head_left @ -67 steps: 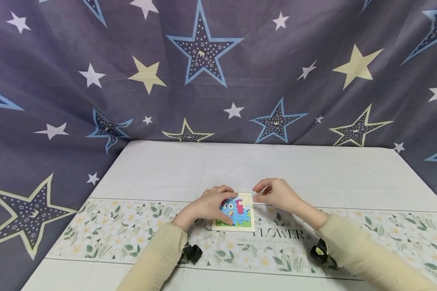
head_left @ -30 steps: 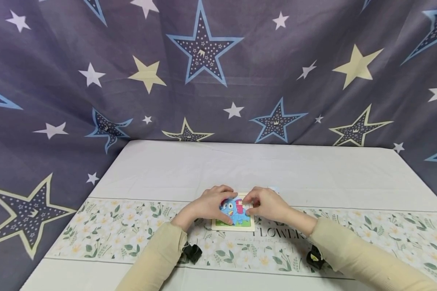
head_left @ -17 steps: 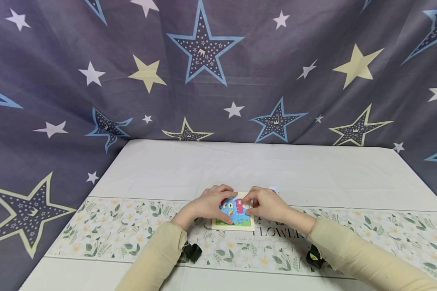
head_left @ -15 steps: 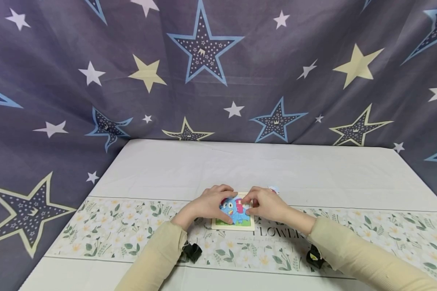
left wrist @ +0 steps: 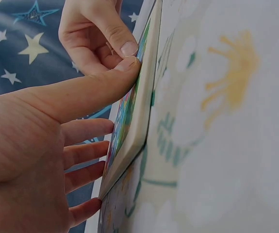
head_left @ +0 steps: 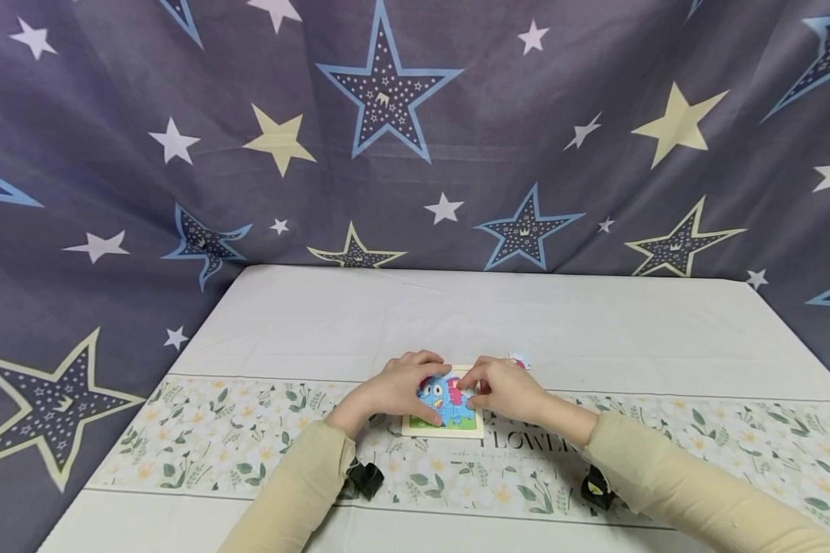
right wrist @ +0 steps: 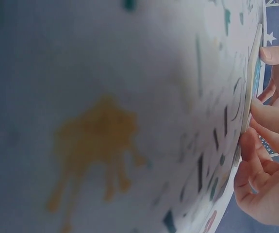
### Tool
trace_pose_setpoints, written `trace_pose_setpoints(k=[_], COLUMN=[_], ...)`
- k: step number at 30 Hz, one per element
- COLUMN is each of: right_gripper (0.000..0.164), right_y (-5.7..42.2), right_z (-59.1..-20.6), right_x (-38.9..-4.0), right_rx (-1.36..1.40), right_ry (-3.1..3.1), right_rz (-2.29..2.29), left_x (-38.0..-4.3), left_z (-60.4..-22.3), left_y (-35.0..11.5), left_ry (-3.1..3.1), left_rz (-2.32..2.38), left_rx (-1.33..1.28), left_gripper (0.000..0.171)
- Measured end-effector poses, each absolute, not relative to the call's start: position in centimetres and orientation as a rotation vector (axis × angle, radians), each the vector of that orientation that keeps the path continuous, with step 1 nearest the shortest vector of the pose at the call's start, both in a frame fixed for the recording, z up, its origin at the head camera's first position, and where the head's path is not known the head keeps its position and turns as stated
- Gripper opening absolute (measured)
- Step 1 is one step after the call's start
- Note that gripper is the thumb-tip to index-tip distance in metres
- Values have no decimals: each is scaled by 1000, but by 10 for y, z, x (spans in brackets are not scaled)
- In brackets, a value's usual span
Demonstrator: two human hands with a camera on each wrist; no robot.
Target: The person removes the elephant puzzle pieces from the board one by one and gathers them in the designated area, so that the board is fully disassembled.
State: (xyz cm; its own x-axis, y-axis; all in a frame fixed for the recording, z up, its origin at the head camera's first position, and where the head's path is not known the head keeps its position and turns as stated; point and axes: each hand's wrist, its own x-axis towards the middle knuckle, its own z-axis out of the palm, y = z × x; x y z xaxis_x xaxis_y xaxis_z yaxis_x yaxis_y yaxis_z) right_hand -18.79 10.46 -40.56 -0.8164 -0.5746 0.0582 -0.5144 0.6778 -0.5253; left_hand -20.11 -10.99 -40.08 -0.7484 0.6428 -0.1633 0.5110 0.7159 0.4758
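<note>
The puzzle lies on the surface, its picture apparently mostly filled; one loose piece beyond the right hand seems left to fit. Left hand: grip wide across the puzzle; right: narrow at its edge, contents impossible to tell

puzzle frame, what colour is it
The puzzle frame is plain pale cream; the head view shows it best.

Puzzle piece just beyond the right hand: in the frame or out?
Out: in the head view, the puzzle piece lies on the table cover, apart from the wooden frame.
</note>
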Motion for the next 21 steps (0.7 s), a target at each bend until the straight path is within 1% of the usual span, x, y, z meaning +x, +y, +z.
trace_pose_setpoints(k=[21], right_gripper=[21], right_y=[103], right_z=[-408], right_x=[-189], right_rx=[-917], right_ry=[2793], right_rz=[-819], left_x=[-201], left_z=[-402], left_y=[-111], left_ry=[2603], left_rz=[605], left_rx=[900], left_gripper=[80])
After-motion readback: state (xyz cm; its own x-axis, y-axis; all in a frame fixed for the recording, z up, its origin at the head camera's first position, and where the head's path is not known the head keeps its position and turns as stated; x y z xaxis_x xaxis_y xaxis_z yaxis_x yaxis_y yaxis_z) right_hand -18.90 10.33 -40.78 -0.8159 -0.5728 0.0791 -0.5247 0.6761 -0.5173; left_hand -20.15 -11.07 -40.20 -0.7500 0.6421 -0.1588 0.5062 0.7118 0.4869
